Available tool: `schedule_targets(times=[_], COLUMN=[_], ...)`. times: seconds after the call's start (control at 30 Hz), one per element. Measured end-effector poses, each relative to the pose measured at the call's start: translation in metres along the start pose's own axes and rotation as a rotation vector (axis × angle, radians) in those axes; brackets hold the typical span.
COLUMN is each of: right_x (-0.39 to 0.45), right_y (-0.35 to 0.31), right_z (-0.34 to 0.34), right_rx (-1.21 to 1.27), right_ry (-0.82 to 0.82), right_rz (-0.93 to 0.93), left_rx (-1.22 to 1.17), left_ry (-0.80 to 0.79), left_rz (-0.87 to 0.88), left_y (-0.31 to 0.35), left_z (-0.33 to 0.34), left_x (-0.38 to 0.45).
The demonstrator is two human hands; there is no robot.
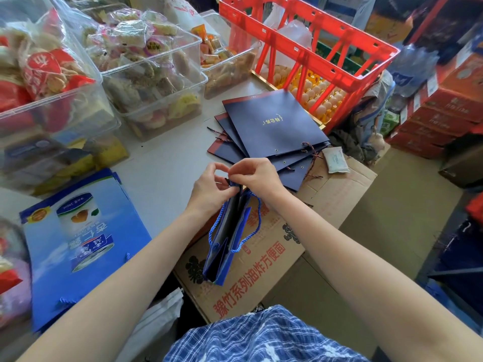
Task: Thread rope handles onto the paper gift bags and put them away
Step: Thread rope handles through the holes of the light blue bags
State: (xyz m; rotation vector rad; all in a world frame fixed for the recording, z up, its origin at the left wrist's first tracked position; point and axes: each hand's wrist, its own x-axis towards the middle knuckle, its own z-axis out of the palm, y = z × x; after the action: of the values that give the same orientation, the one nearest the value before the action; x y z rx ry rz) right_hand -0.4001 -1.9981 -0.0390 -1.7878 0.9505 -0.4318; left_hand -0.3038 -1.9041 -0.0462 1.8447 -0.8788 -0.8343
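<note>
Bag (230, 241) pinched by both hands; navy bags (271, 126), crate (308, 45) beyond.

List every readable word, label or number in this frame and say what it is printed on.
"豫竹系列油炸方便面", red print, on the cardboard box.
"杏仁露", seen upside down, on the light blue gift bag.
Gold lettering on the top navy gift bag: too small to read.
Print on the red cartons and the snack packets: blurred.

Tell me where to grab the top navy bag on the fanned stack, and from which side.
Grip the top navy bag at its near edge, by the eyelet holes, coming from the person's side. It lies flat, and that edge overhangs the bags beneath; the red crate crowds the far side.
</note>
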Motion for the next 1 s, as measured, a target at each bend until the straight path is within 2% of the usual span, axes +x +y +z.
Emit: schedule_targets(times=[0.13,0.3,0.47,0.7,0.83,0.9,1.0], right_x=[0.001,-0.002,-0.003,-0.002,0.001,0.001,-0.002], right_y=[0.001,0.005,0.003,0.003,0.000,-0.004,-0.004], right_z=[-0.005,-0.005,-0.011,-0.009,-0.007,-0.008,-0.011], right_rx=[0.003,-0.053,-0.009,0.058,0.056,0.013,0.095], right_ry=[-0.016,-0.055,-0.074,-0.092,-0.148,-0.126,0.009], right_rz=[-0.039,-0.071,-0.063,-0.078,-0.038,-0.042,-0.013], left_rx=[0.030,-0.173,-0.293,-0.565,-0.513,-0.470,-0.433], left_ry=[0.061,0.014,-0.100,-0.064,-0.091,-0.082,0.021], left_rz=[0.111,-0.001,0.006,-0.182,-0.090,-0.047,-0.168], left_y=[0.002,0.003,0.005,0.003,0.011,0.013,0.015], left_z=[-0.006,-0.011,-0.015,-0.022,-0.024,-0.025,-0.026], left_x=[0.002,0.006,0.004,0.006,0.009,0.011,0.012])
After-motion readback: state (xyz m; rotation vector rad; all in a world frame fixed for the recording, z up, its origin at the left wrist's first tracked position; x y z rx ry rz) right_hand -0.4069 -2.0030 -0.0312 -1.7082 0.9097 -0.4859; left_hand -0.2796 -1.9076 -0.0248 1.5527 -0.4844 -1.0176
